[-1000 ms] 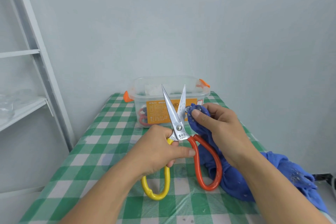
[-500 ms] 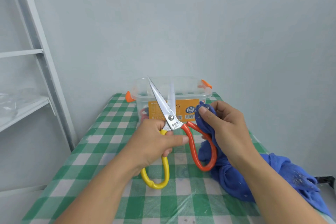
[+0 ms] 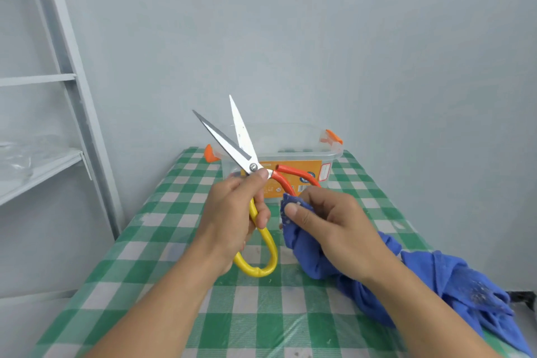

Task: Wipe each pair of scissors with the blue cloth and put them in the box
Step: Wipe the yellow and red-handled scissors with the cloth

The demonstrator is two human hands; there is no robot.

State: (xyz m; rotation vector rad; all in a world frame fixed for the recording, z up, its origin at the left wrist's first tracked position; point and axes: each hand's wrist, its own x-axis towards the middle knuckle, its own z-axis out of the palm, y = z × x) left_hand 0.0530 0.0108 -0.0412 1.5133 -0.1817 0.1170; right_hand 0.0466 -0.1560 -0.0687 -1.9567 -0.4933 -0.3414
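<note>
Nearest, well in front of the box (image 3: 293, 142), the blue cloth (image 3: 311, 259) trails across the green-check tabletop (image 3: 162, 241) toward its rt edge. One end is bunched in the rt hand (image 3: 334, 229), thumb & fingers pinching it. Just beside that, also short of the box, the lt hand (image 3: 232, 212) wraps round the yellow handle of the scissors (image 3: 242, 151), thumb up by the pivot. The blades are parted & point up-left past the box's left end (the red handle dips behind the cloth wad). The box, clear w/ orange latches, sits at the far end; a white shelf unit (image 3: 43, 166) stands left of it.
</note>
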